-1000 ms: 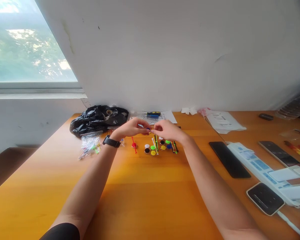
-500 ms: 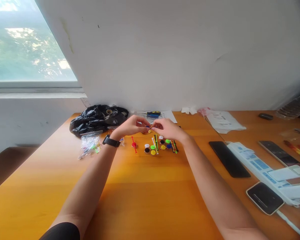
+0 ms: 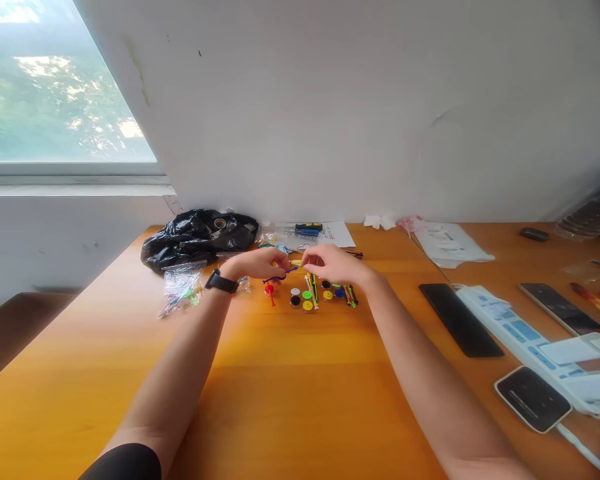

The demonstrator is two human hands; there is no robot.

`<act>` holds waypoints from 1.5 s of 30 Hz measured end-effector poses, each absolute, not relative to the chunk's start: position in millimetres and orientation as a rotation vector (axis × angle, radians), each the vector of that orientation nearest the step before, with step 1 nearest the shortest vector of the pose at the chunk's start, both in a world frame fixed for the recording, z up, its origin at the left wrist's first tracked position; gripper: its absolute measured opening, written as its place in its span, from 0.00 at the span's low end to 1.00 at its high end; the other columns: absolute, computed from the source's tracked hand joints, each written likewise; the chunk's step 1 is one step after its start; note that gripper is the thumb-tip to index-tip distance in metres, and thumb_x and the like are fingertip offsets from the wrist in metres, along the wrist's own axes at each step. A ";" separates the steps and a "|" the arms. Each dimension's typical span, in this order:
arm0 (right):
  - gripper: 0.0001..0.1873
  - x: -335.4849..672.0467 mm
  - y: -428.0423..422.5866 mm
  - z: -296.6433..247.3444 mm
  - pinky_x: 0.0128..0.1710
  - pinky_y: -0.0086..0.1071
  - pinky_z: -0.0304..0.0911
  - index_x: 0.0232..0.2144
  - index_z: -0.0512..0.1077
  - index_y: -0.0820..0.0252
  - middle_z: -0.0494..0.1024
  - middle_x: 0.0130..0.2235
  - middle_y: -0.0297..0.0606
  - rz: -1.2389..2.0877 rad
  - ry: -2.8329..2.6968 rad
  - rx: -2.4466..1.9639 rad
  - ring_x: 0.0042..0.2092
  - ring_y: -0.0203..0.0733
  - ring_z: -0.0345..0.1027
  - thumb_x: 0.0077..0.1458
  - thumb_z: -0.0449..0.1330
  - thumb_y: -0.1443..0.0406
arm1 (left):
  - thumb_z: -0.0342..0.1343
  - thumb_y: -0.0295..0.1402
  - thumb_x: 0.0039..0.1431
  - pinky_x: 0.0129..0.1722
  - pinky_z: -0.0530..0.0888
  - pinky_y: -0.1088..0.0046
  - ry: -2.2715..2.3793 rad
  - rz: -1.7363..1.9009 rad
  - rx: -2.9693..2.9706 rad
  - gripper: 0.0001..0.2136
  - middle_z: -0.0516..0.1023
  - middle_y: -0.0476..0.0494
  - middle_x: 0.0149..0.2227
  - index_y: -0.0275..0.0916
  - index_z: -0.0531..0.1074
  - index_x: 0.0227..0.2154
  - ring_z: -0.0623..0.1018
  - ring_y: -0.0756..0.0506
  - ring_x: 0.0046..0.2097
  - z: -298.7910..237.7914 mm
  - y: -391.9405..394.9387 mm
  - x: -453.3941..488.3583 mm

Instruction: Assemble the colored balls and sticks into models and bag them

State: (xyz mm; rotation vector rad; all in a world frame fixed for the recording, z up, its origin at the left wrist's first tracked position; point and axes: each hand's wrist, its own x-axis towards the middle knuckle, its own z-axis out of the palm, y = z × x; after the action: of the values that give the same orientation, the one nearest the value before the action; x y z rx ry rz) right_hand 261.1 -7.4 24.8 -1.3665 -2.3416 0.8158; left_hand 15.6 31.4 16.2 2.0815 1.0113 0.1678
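In the head view, my left hand (image 3: 265,263) has its fingers closed on a blue arrow-shaped pointer (image 3: 280,276). The pointer lies slantwise, its tip towards my right hand. My right hand (image 3: 330,262) is pinched just to the right; what its fingertips hold, if anything, is too small to make out. Below my left hand, a red arrow pointer with a round red disc (image 3: 270,291) lies on the table. Near my right hand are small round discs, among them a yellow disc (image 3: 307,305) and a black disc (image 3: 295,301), with thin coloured arrow pointers (image 3: 314,291) beside them.
A black plastic bag (image 3: 195,237) and a clear bag of coloured parts (image 3: 183,290) lie at the left. Screwdrivers (image 3: 309,229) rest on a paper sheet behind my hands. To the right are a black phone (image 3: 460,320) and a white power strip (image 3: 520,333).
My hands have moved apart, my left hand slightly down and left. The blue pointer now shows below its fingers, over the top of the red one.
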 end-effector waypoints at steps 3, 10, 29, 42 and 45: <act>0.07 263.8 -5.3 21.7 0.34 0.29 0.60 0.40 0.80 0.59 0.83 0.38 0.39 0.815 -2.421 -1.419 0.35 0.39 0.72 0.61 0.62 0.66 | 0.60 0.30 0.51 0.32 0.70 0.76 1.060 0.103 2.193 0.07 0.85 0.47 0.34 0.40 0.81 0.32 0.80 0.47 0.35 12.3 33.5 18.4; 0.08 262.4 -1.8 10.7 0.33 0.29 0.63 0.36 0.81 0.58 0.84 0.39 0.40 0.843 -2.594 -1.546 0.37 0.42 0.76 0.54 0.64 0.72 | 0.58 0.35 0.53 0.26 0.62 0.75 1.085 0.062 2.229 0.08 0.77 0.49 0.24 0.38 0.78 0.23 0.70 0.49 0.26 12.9 30.6 24.5; 0.09 252.6 -4.7 -0.7 0.26 0.30 0.59 0.33 0.75 0.58 0.84 0.38 0.42 0.851 -2.615 -1.752 0.29 0.39 0.74 0.48 0.67 0.72 | 0.66 0.28 0.42 0.31 0.73 0.74 0.971 -0.404 1.982 0.10 0.86 0.44 0.31 0.42 0.86 0.30 0.82 0.44 0.32 9.6 35.2 13.2; 0.12 246.8 -10.3 4.4 0.27 0.30 0.59 0.37 0.79 0.56 0.82 0.36 0.39 0.825 -2.629 -1.900 0.31 0.41 0.74 0.50 0.65 0.73 | 0.64 0.43 0.59 0.36 0.71 0.74 0.988 -0.154 2.335 0.13 0.84 0.45 0.43 0.41 0.81 0.42 0.80 0.45 0.41 19.9 23.0 34.0; 0.11 245.4 -10.4 3.0 0.28 0.30 0.59 0.38 0.79 0.56 0.82 0.36 0.40 0.809 -2.636 -1.908 0.31 0.41 0.73 0.52 0.64 0.72 | 0.64 0.42 0.60 0.37 0.71 0.74 0.990 -0.209 2.314 0.12 0.84 0.45 0.44 0.41 0.81 0.43 0.81 0.45 0.42 13.5 23.4 39.5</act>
State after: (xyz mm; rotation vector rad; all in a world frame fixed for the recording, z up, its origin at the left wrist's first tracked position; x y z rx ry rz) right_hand 245.4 -10.4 3.0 -1.9079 -2.6363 0.8087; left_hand 39.5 23.4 13.5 2.3136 0.9904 -0.2089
